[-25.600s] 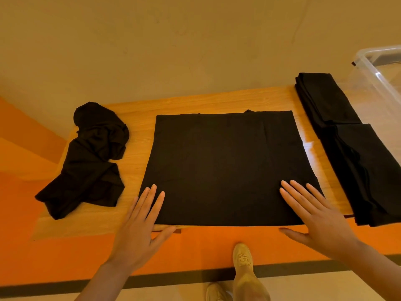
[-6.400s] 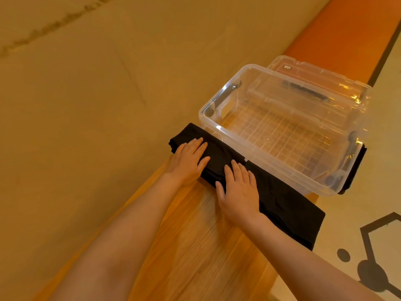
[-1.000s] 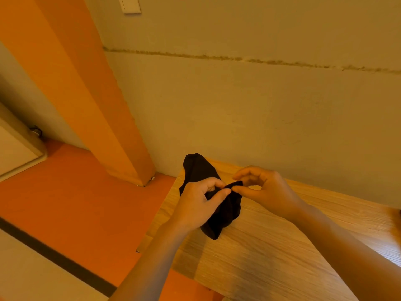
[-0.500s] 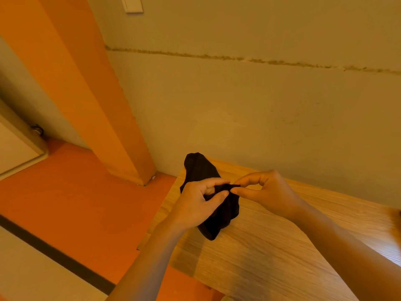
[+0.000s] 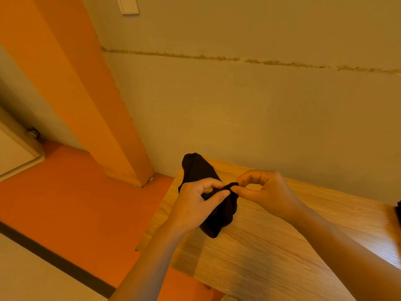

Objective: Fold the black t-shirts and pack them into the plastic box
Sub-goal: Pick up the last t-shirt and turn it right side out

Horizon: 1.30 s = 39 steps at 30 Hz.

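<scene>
A crumpled black t-shirt [image 5: 198, 170] is bunched up over the left end of the wooden table [image 5: 271, 246]. My left hand [image 5: 195, 205] grips a fold of the cloth between thumb and curled fingers. My right hand [image 5: 264, 192] pinches the same edge of the fabric just beside the left thumb. The lower part of the shirt hangs down below my left hand. The plastic box is out of view.
A beige wall [image 5: 260, 105] runs right behind the table. An orange pillar [image 5: 86, 94] stands at the left, with orange floor [image 5: 76, 203] below it. A sliver of dark cloth [image 5: 398, 211] shows at the right frame edge.
Both hands keep hold of the shirt's edge and have shifted only slightly; the right fingers have curled a bit more round the pinched fabric.
</scene>
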Tool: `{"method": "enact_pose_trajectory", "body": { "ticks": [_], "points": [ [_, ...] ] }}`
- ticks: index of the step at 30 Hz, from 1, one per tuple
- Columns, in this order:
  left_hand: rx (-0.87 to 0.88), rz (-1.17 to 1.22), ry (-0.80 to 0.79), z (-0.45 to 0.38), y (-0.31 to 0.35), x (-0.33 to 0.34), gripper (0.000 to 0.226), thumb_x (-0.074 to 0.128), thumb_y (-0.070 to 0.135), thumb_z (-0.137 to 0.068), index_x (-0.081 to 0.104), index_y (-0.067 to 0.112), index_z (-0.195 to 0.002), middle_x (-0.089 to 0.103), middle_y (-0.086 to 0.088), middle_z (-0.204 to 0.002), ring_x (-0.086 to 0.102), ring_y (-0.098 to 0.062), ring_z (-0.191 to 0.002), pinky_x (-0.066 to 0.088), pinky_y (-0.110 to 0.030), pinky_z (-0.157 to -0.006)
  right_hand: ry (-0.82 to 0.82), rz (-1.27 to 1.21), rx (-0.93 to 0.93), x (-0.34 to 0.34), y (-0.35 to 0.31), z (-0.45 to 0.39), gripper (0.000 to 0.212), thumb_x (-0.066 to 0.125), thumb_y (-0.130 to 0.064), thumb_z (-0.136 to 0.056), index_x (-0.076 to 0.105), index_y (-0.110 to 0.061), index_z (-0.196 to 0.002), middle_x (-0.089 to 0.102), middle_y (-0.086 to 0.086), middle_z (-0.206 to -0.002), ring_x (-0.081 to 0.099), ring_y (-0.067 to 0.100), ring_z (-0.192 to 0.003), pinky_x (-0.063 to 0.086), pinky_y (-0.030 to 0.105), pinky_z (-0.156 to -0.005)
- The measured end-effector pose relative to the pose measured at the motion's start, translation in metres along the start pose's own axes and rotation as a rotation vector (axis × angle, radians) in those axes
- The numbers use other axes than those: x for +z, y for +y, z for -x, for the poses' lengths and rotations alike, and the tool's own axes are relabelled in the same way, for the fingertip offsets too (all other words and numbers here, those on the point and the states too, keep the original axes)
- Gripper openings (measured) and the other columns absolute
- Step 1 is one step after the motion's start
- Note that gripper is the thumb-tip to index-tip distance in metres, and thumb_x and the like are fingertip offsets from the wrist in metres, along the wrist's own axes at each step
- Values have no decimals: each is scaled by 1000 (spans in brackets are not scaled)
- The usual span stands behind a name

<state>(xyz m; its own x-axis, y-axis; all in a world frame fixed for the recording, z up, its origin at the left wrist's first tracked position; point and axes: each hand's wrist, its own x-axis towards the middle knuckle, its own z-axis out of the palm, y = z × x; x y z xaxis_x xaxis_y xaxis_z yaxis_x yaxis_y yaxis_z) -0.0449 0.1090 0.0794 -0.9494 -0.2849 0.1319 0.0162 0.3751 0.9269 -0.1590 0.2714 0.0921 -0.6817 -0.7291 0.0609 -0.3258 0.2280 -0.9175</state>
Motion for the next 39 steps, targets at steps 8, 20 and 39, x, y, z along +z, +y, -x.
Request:
{"method": "enact_pose_trajectory", "body": {
  "ticks": [8,20,39],
  "points": [
    [-17,37,-11,6,1,-4,12,66,16,-89,71,27,-90,60,21,-57,56,4,-57,40,-10,-59,-91,63,-12,-2,-5,3,15,70,-18,-84,74,-32,-90,72,-17,-90,66,-2,-90,45,8,-83],
    [-140,-104,108,-2,-5,-47,20,54,39,-91,70,32,-81,71,12,-88,63,0,-83,42,-10,-70,-37,206,-93,-26,-15,-12,26,56,-13,-95,67,-36,-96,69,-23,-96,64,-5,-96,47,12,-85],
    [-51,18,-9,-43,48,-23,7,74,21,-82,73,23,-89,71,11,-80,66,-5,-78,50,-15,-69,-37,-45,35,4,-26,-14,17,60,-14,-93,68,-25,-103,74,3,-83,71,17,-84,57,30,-78]
  ]
}}
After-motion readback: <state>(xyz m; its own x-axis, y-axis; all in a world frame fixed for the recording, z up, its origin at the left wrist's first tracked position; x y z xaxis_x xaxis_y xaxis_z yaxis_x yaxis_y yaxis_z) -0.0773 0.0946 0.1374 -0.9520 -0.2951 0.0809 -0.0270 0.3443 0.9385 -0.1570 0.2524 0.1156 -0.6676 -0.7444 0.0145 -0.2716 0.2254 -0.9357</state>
